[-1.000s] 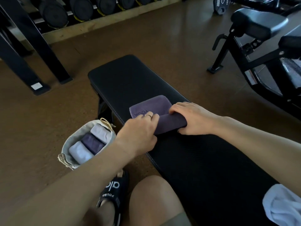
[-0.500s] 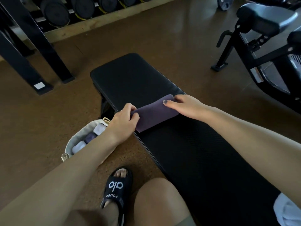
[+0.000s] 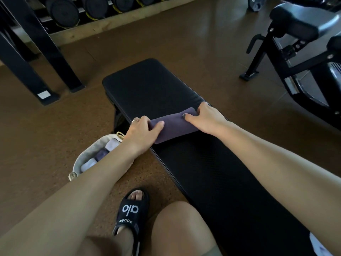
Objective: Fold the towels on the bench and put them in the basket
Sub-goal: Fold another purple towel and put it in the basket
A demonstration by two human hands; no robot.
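A dark purple towel, folded into a narrow strip, lies across the black bench. My left hand grips its left end with the thumb on top. My right hand grips its right end, fingers curled over the far edge. On the floor left of the bench stands the pale fabric basket, partly hidden by my left forearm, with folded light and purple towels inside. A white towel shows at the bench's near right corner.
My knee and a black sandal are on the brown floor beside the bench. A dumbbell rack stands at the back left, with black rack legs. A black exercise machine is to the right.
The towel went from half-folded, logo showing, to a narrow strip. Both hands moved apart to its two ends and now grip them. The view has shifted slightly.
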